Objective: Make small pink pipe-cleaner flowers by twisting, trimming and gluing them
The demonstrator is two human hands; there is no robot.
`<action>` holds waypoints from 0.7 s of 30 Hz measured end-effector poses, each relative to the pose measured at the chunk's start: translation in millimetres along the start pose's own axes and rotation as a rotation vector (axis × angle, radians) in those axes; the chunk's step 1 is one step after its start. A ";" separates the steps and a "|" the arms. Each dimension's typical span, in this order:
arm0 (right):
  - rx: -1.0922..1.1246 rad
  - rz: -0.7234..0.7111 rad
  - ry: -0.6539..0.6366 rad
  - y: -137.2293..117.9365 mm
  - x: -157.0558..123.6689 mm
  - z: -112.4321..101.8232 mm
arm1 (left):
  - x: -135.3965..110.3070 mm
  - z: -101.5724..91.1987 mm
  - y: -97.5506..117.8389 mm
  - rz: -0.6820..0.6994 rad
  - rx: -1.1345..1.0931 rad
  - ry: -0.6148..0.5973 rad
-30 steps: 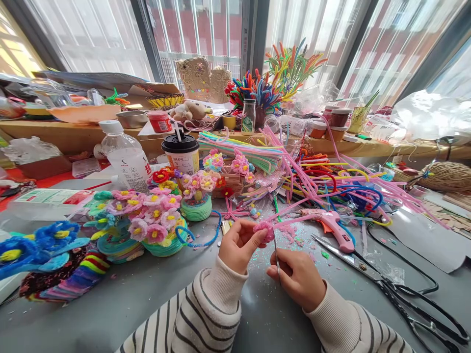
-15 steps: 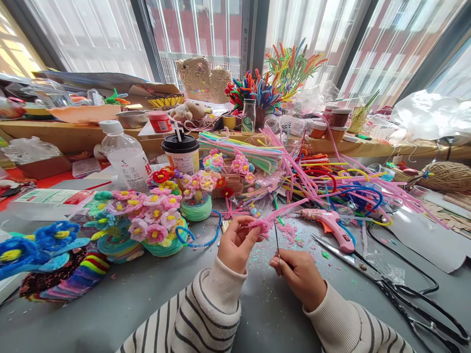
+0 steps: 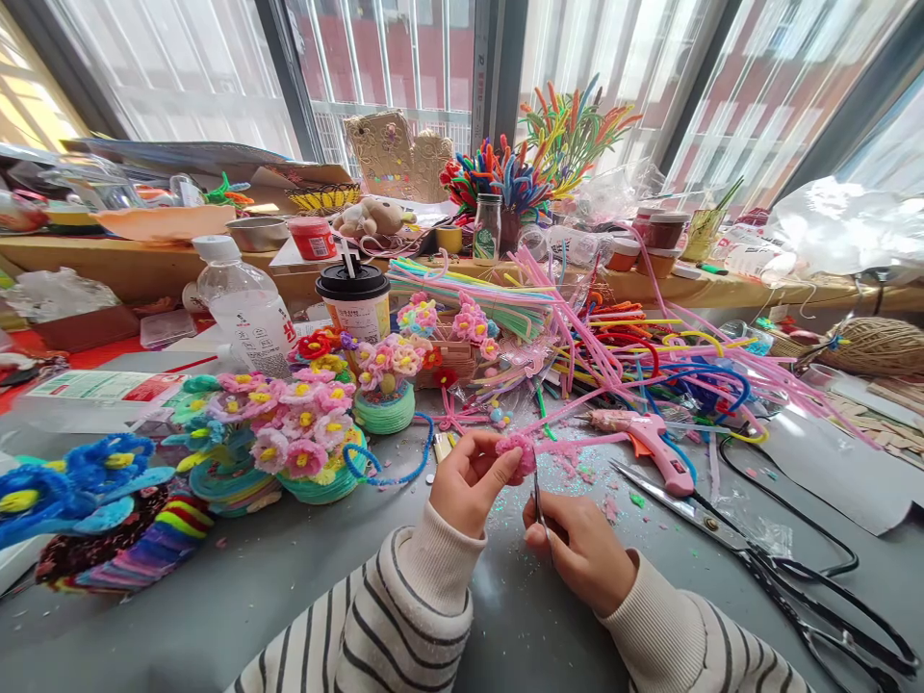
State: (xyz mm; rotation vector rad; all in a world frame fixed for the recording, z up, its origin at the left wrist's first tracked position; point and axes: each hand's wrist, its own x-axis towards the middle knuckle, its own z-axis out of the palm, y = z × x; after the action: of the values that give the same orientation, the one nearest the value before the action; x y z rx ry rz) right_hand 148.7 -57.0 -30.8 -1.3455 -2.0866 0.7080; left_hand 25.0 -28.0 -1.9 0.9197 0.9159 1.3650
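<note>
In the middle of the view my left hand (image 3: 466, 481) pinches a small curled piece of fuzzy pink pipe cleaner (image 3: 514, 454) between thumb and fingers. My right hand (image 3: 581, 544) is closed around small scissors (image 3: 537, 505), whose blades point upward against the right side of the pink piece. Its handles are mostly hidden by the fingers. Another length of pink pipe cleaner (image 3: 588, 443) stretches rightward from the blades towards the glue gun; whether it is still joined to the curl I cannot tell. Pink fluff (image 3: 574, 467) and glitter lie scattered beneath.
A pink glue gun (image 3: 654, 448) and large black-handled scissors (image 3: 751, 549) lie to the right. Pipe-cleaner flower pots (image 3: 318, 486) stand at left, before a plastic bottle (image 3: 249, 308) and a lidded cup (image 3: 355, 303). Loose pipe cleaners (image 3: 613, 356) are heaped behind.
My right hand has shifted slightly left, bringing the scissors up against the pink piece. The pink length that slanted up and right now lies lower, nearly level.
</note>
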 end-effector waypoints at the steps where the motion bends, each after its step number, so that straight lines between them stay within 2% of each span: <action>1: 0.000 0.008 0.002 0.5 0.0 0.4 | 0.0 0.0 0.0 -0.007 0.002 -0.002; 16: 0.015 0.022 0.035 1.4 0.9 0.7 | 0.5 -0.1 -1.5 -0.027 -0.017 -0.011; 21: 0.044 0.024 0.083 0.8 1.7 -0.4 | 0.8 0.1 -0.1 0.014 -0.015 0.022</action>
State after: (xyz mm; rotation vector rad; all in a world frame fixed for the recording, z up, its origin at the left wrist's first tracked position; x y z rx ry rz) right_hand 148.9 -55.1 -30.8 -1.3552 -1.9819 0.6921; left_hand 25.1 -27.2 -1.9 0.9031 0.9164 1.3946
